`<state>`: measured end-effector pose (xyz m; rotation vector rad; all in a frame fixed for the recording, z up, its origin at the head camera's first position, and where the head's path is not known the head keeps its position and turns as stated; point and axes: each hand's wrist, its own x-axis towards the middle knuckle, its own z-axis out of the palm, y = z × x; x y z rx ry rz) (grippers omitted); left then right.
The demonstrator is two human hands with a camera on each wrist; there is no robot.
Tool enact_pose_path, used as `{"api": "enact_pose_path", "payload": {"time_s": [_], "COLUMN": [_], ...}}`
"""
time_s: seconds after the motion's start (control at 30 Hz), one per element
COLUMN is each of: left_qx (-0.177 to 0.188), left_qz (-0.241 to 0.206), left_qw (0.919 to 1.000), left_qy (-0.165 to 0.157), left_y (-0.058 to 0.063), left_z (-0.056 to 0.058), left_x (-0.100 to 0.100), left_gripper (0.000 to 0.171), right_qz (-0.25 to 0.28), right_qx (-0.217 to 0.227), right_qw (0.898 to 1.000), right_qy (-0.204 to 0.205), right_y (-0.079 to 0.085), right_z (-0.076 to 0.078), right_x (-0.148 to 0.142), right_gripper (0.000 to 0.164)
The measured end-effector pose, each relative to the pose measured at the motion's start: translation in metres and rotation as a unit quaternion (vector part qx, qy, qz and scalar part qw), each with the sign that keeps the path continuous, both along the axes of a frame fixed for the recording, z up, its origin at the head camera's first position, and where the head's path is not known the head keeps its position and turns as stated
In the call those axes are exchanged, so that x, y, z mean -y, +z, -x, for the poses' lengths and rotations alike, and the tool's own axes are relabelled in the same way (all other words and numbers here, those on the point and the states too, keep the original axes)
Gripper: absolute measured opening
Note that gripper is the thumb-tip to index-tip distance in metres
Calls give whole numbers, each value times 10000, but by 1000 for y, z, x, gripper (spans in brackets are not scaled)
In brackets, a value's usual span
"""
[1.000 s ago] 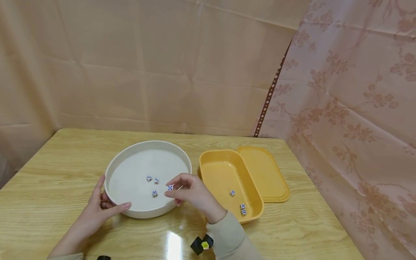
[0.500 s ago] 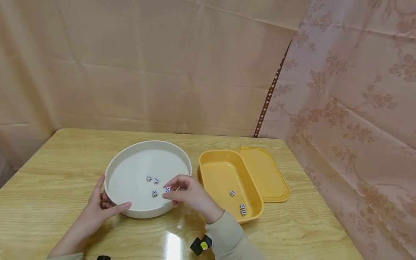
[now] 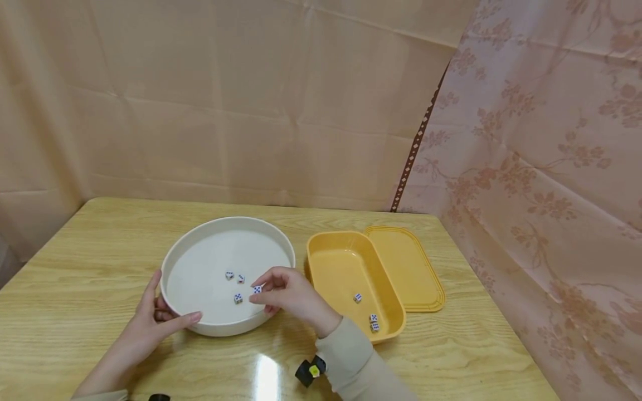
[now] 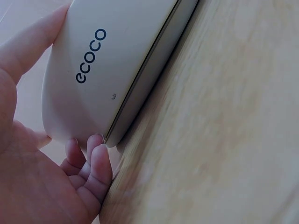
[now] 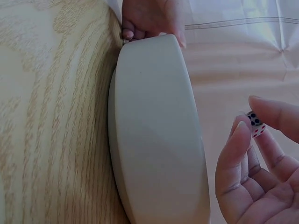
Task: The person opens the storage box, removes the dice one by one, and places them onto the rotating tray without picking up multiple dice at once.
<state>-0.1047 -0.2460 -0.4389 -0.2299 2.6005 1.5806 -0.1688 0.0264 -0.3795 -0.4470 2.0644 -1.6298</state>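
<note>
My left hand point(image 3: 140, 328) holds the near left side of a round white tray point(image 3: 225, 330), thumb at the rim and curled fingertips against the outer wall point(image 4: 88, 107), which bears the word "ecoco". Above the tray's right part, my right hand point(image 3: 298, 303) pinches a white die point(image 3: 257, 289) between thumb and fingertips. Blue-black and red pips show on that die point(image 5: 256, 123) in the right wrist view. On the tray floor lie three more dice: a front die point(image 3: 238, 298), a left die point(image 3: 229, 275) and a right die point(image 3: 241, 279).
Right of the tray stands a yellow box point(image 3: 336, 267) with three dice inside, two of them touching near its front end. Its yellow lid point(image 3: 413, 273) lies beyond, partly behind the box. Curtains point(image 3: 251, 111) hang behind the wooden table point(image 3: 125, 234).
My right hand has shifted slightly left over the tray with the die still pinched. The left hand, the tray and the other dice stay where they were.
</note>
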Motion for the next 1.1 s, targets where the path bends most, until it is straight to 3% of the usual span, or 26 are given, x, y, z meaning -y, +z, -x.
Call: {"api": "enact_pose_path", "payload": {"time_s": [0.3,0.77,1.1], "left_qx": [-2,-8,-80], "left_qz": [35,-10,-37], "left_qw": [10000,10000,10000], "left_qy": [-4,-50,-32], "left_y": [1,0,-1], "left_z": [0,0,0], "left_x": [-1,1,0], "left_gripper": [121,121,121], "right_qz": [-249,-545,-558], "right_qx": [-133,-265,103], "right_qw": [9995,9974,9974], "right_qy": [-145,-395,-435], "right_y": [3,4,10], "right_z": [3,19,36], "right_x": [6,10,12], "right_gripper": [25,25,29]}}
